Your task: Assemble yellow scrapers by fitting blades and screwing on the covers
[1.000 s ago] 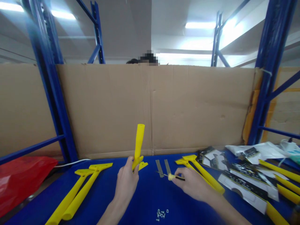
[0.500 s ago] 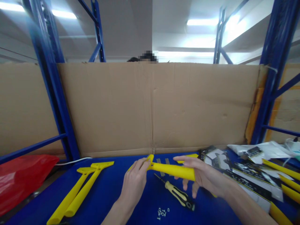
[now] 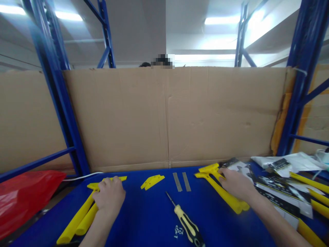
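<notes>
My left hand (image 3: 110, 193) is closed over a yellow scraper handle (image 3: 77, 219), one of two lying side by side with T-shaped heads away from me. Its fingertips are partly hidden. On the right, my right hand (image 3: 235, 183) has its fingers curled on one of another pair of yellow scraper handles (image 3: 223, 192). Between the hands lie yellow head plates (image 3: 154, 181) and two thin metal blades (image 3: 177, 181). Nearer me is a screwdriver (image 3: 187, 221) with a cream and black grip, its tip pointing away. Small screws and nuts (image 3: 178, 231) sit beside it.
Black-and-white printed packages (image 3: 277, 202) and more yellow handles (image 3: 318, 206) crowd the right side. A red plastic bag (image 3: 28, 199) is at the left. Behind the blue table stands a cardboard wall (image 3: 128, 120) between blue rack posts (image 3: 56, 103). Part of a person's head shows above it.
The scraper handle held between both hands now lies at the right beside another. My left hand has moved left onto the other pair, uncovering the head plates. The screwdriver has shifted towards me.
</notes>
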Demonstrator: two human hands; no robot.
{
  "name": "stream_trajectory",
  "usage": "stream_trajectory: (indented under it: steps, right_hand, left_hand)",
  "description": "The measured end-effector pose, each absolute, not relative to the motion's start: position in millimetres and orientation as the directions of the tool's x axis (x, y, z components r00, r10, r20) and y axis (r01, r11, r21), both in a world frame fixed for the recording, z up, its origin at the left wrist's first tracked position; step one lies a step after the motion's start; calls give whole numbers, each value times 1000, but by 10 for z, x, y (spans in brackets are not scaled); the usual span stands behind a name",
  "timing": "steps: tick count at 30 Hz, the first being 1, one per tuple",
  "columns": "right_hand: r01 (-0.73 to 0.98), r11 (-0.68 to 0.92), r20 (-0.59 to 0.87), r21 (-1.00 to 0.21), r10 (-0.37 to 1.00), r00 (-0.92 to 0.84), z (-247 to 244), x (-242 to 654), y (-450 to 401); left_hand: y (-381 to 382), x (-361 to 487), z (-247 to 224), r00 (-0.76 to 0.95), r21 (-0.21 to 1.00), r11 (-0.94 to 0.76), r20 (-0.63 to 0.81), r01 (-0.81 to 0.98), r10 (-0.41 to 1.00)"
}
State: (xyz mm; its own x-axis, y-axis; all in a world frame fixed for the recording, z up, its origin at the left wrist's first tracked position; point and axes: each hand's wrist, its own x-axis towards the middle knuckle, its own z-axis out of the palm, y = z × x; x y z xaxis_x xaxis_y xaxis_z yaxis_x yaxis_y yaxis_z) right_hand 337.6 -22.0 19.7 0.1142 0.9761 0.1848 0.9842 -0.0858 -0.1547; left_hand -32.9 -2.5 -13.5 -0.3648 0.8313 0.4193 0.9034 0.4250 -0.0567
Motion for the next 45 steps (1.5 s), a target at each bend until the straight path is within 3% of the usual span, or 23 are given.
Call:
stream_trajectory:
  steps: [5, 8, 10, 14, 16, 19, 22, 24, 29, 34, 40, 45]
  right_hand:
    - [996, -61, 265, -69, 961, 77, 138, 3200, -254]
    - [971, 231, 406, -55, 894, -190, -6, 2908, -224]
    - [897, 423, 386, -129, 854, -348, -136, 2730, -185]
    - [877, 430, 239, -213, 893, -380, -313, 2555, -103]
    - [901, 382, 212, -205, 916, -340, -321, 2559, -73]
    - [948, 264, 172, -178, 957, -234, -263, 2615, -51]
    - [969, 194, 124, -152, 976, -176, -191, 2666, -55]
    - [970, 192, 99, -148, 979, -179, -162, 2679, -66]
    - [964, 181, 110, -196, 981, -162, -178, 2684, -62]
    - [913, 132, 192, -386, 980, -61, -213, 2764, 12]
    - [610, 220, 239, -761, 970, -53, -101, 2766, 10]
    - [377, 203, 202, -904, 979, -44, -78, 2653, -40]
  left_hand:
    - [9, -438, -188, -355, -45, 393, 343, 918, 869]
    - [-10, -356, -131, -396, -21, 415, 262, 910, 880]
    - [-25, -307, -84, -375, -6, 385, 219, 923, 901]
    - [-26, -198, 5, -298, 20, 302, 238, 953, 925]
    - [-21, -101, 46, -263, 139, 230, 309, 963, 914]
    - [-45, 113, 82, -232, 492, 42, 331, 869, 915]
    - [-123, 361, 74, -182, 848, -44, 163, 528, 970]
    - [-186, 504, 54, -111, 938, 16, 24, 346, 994]
    - [-273, 685, 1, -91, 982, 114, -101, 147, 991]
    - [-297, 749, -64, -92, 980, 198, -196, 18, 976]
    - [-380, 823, -112, 60, 975, 218, -215, -50, 975]
    - [-458, 875, -104, 230, 980, 194, -177, -50, 957]
